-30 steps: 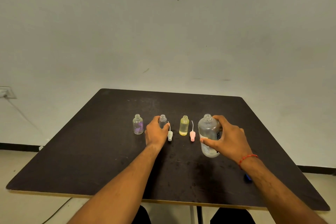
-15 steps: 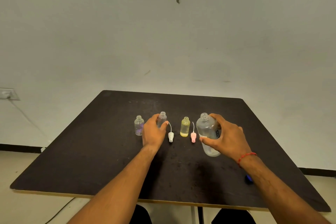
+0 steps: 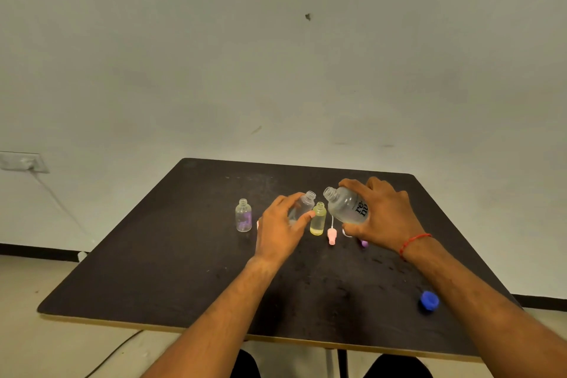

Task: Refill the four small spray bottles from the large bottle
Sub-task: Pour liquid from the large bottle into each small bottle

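Dark desk [image 3: 184, 255]: our left hand [image 3: 277, 235] has fingers curled round the tilted clear small bottle [image 3: 303, 204]; right hand [image 3: 383, 218] fingers wrap the tipped large bottle [image 3: 345, 205], mouths just beside each other.

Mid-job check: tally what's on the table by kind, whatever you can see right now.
Small bottles: 3 (purple bottle, clear bottle, yellow bottle)
Large bottle: 1
Spray tops: 2 (pink top, purple top)
Blue cap: 1
Total: 7 in view; more may be hidden.
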`<state>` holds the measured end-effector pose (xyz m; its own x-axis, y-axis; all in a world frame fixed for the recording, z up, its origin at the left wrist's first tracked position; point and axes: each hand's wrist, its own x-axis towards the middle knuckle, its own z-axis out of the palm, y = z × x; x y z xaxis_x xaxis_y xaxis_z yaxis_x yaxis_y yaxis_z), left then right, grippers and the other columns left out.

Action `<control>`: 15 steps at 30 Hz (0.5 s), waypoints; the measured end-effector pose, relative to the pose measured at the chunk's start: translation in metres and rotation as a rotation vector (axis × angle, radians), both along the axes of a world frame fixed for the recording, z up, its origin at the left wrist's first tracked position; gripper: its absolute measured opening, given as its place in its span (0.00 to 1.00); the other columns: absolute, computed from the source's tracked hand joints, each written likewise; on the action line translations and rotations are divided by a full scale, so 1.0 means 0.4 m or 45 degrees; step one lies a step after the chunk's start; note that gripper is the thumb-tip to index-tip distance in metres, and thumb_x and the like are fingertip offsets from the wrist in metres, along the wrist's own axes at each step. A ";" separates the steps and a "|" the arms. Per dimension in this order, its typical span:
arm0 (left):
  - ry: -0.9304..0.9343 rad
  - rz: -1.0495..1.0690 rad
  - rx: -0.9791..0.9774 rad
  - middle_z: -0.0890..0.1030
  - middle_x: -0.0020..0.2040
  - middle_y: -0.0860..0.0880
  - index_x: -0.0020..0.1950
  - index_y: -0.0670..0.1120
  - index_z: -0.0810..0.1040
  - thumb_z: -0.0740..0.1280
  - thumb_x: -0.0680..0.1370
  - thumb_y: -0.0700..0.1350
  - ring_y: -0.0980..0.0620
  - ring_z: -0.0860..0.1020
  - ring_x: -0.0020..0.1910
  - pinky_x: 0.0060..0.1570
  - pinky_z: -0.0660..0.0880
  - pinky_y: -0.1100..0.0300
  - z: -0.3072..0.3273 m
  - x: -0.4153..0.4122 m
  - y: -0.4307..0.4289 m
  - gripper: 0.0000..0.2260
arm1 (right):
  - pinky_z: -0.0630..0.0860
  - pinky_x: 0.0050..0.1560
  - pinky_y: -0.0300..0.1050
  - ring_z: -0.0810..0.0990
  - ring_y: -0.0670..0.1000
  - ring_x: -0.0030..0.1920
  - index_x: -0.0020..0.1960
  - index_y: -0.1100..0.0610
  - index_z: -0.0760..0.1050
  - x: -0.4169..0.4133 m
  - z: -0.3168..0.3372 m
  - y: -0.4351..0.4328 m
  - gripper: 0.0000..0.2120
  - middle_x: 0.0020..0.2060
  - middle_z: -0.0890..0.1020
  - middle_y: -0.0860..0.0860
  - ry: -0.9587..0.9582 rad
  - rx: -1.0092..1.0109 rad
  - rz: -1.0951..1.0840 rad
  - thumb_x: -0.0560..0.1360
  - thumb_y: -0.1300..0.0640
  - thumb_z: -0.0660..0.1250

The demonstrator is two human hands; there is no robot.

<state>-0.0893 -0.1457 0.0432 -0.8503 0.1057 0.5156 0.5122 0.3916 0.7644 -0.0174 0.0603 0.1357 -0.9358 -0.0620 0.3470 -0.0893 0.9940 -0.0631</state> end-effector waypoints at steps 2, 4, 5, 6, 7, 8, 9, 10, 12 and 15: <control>0.012 -0.016 -0.015 0.80 0.58 0.55 0.68 0.55 0.78 0.72 0.77 0.57 0.57 0.79 0.57 0.58 0.79 0.62 0.005 0.008 0.000 0.20 | 0.69 0.52 0.50 0.71 0.49 0.53 0.69 0.35 0.61 0.000 0.010 0.000 0.37 0.48 0.69 0.46 0.001 0.073 -0.005 0.63 0.36 0.70; 0.026 -0.029 -0.032 0.80 0.60 0.55 0.69 0.54 0.78 0.72 0.77 0.57 0.56 0.79 0.58 0.58 0.79 0.62 0.009 0.014 -0.002 0.21 | 0.68 0.52 0.50 0.70 0.49 0.54 0.71 0.36 0.60 -0.001 0.016 -0.002 0.38 0.49 0.68 0.46 -0.011 0.132 -0.010 0.64 0.35 0.70; 0.037 -0.037 -0.041 0.80 0.60 0.55 0.69 0.54 0.78 0.72 0.77 0.58 0.57 0.79 0.57 0.58 0.79 0.63 0.011 0.017 -0.002 0.21 | 0.68 0.53 0.50 0.70 0.49 0.54 0.71 0.36 0.60 -0.001 0.019 -0.004 0.38 0.49 0.68 0.46 -0.018 0.152 -0.011 0.64 0.35 0.70; 0.050 -0.043 -0.045 0.80 0.59 0.55 0.69 0.54 0.78 0.72 0.77 0.58 0.57 0.79 0.57 0.57 0.79 0.63 0.014 0.020 -0.002 0.21 | 0.68 0.53 0.51 0.70 0.49 0.55 0.71 0.36 0.59 -0.001 0.022 -0.004 0.39 0.50 0.68 0.46 -0.023 0.167 -0.011 0.64 0.35 0.69; 0.062 -0.047 -0.047 0.80 0.59 0.56 0.68 0.54 0.78 0.72 0.77 0.58 0.57 0.79 0.57 0.56 0.78 0.64 0.016 0.023 -0.003 0.21 | 0.68 0.54 0.51 0.70 0.49 0.55 0.72 0.36 0.59 -0.001 0.024 -0.005 0.39 0.50 0.68 0.46 -0.026 0.180 -0.010 0.64 0.35 0.69; 0.070 -0.050 -0.051 0.80 0.59 0.56 0.68 0.54 0.78 0.72 0.77 0.58 0.57 0.79 0.57 0.56 0.78 0.65 0.018 0.024 -0.003 0.20 | 0.68 0.54 0.51 0.70 0.49 0.55 0.72 0.36 0.59 0.000 0.026 -0.006 0.39 0.51 0.68 0.46 -0.028 0.190 -0.009 0.64 0.35 0.69; 0.077 -0.051 -0.057 0.79 0.58 0.56 0.68 0.54 0.78 0.72 0.77 0.58 0.58 0.79 0.57 0.56 0.78 0.66 0.020 0.026 -0.004 0.20 | 0.68 0.55 0.52 0.69 0.49 0.56 0.72 0.36 0.58 0.000 0.027 -0.006 0.39 0.51 0.69 0.47 -0.028 0.194 -0.006 0.64 0.35 0.69; 0.082 -0.050 -0.067 0.79 0.58 0.56 0.68 0.55 0.78 0.72 0.77 0.58 0.58 0.78 0.57 0.56 0.77 0.66 0.021 0.027 -0.004 0.21 | 0.68 0.55 0.52 0.69 0.49 0.56 0.72 0.36 0.58 0.000 0.029 -0.006 0.39 0.51 0.69 0.47 -0.025 0.196 -0.004 0.64 0.35 0.69; 0.086 -0.048 -0.082 0.79 0.58 0.56 0.69 0.55 0.78 0.71 0.77 0.59 0.59 0.78 0.57 0.57 0.78 0.66 0.023 0.029 -0.006 0.21 | 0.68 0.56 0.53 0.69 0.49 0.56 0.72 0.36 0.59 0.001 0.032 -0.006 0.39 0.51 0.68 0.46 -0.019 0.215 0.002 0.65 0.35 0.69; 0.088 -0.047 -0.103 0.79 0.58 0.57 0.68 0.55 0.78 0.72 0.77 0.59 0.59 0.78 0.57 0.57 0.79 0.63 0.023 0.029 -0.010 0.21 | 0.67 0.56 0.53 0.69 0.49 0.56 0.72 0.36 0.58 0.001 0.039 -0.006 0.38 0.51 0.68 0.46 -0.006 0.286 0.010 0.65 0.34 0.69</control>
